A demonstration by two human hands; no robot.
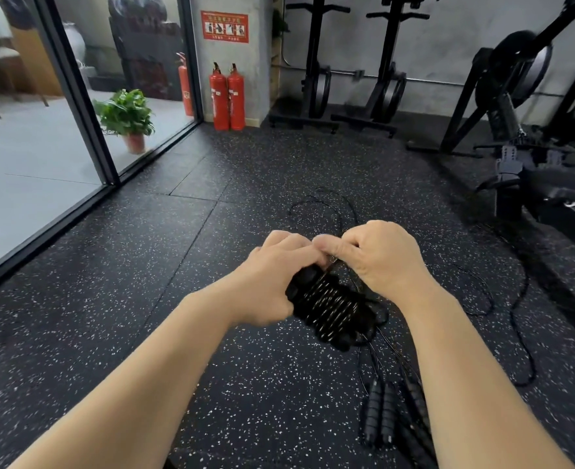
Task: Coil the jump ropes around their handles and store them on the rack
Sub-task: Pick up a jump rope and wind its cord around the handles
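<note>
We're in a gym: speckled black rubber floor tiles (211, 333) underfoot, rowing machines (354, 72) stood upright against the concrete wall, another fitness machine (516, 96) at right, and two red fire extinguishers (228, 96) by the glass wall (25, 147).

You have two hands in view — the left hand (272, 275) and the right hand (381, 255) — sharing one coiled bundle of jump-rope handles (330, 306). On the floor lie roughly four more loose handles (381, 414). Against the wall stand three red fire extinguishers (227, 96) — plus one potted plant (127, 116).
</note>
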